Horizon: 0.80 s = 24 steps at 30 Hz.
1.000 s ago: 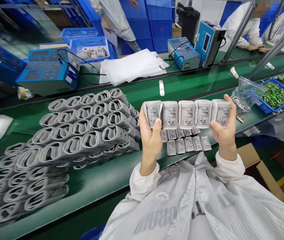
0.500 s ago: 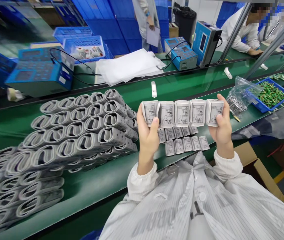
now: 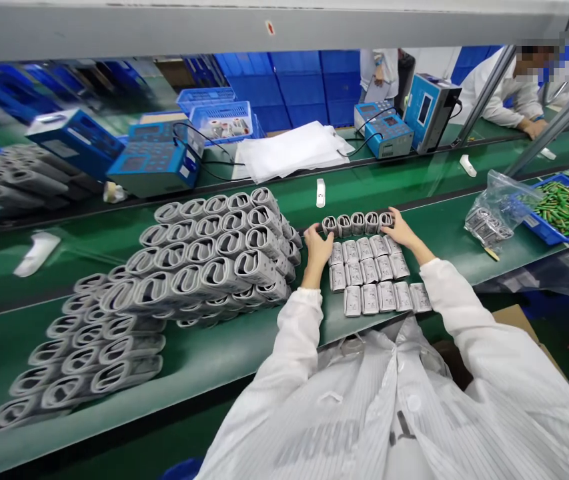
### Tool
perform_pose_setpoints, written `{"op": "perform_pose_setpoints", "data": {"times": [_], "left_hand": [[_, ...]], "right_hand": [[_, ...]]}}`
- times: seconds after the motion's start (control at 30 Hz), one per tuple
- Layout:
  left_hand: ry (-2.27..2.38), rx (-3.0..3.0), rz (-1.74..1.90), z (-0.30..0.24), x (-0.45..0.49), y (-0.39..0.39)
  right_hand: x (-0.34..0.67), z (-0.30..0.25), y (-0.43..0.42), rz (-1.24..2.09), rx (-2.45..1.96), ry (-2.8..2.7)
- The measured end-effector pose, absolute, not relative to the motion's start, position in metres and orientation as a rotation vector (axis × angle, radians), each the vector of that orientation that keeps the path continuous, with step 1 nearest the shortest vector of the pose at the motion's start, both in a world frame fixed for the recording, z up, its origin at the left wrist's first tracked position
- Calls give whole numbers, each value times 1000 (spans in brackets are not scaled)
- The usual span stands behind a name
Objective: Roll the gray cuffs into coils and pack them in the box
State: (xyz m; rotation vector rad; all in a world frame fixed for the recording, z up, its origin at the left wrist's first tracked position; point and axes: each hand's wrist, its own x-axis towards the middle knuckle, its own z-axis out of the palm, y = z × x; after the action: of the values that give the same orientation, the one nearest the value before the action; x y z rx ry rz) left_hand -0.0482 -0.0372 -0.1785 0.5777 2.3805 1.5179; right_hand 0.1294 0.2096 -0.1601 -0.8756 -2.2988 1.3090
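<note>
My left hand [image 3: 317,252] and right hand [image 3: 401,233], fingers spread, touch opposite ends of a row of rolled grey cuffs [image 3: 357,224] on the green conveyor belt [image 3: 439,230]. Far right, a blue tray [image 3: 547,239] holds green cylindrical parts [image 3: 561,208]; far left, a blue crate [image 3: 214,110] holds white rolls [image 3: 221,127].

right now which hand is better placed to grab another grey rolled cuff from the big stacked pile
Left hand, probably: it sits beside the stacked grey cuffs; your right hand rests farther away, past the short rolled-cuff row.
</note>
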Motion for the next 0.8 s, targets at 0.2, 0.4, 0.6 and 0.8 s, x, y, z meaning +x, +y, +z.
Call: {"op": "perform_pose_setpoints", "data": {"times": [0.2,0.4,0.6,0.8], "left_hand": [[2295,590,1368,-200,-11,-87],[2053,617,1776,-182,-20,-84],[1858,900,2329,-121,12,-98],[1953,992,2492,-78,32,-109]], "right_hand": [[178,-179,186,1224,-1031,-2430],[193,-137,174,1222,-855,-2149],[222,-74,126,1545,-529,-1556],[240,-42,87,1462,-448,-1484]]}}
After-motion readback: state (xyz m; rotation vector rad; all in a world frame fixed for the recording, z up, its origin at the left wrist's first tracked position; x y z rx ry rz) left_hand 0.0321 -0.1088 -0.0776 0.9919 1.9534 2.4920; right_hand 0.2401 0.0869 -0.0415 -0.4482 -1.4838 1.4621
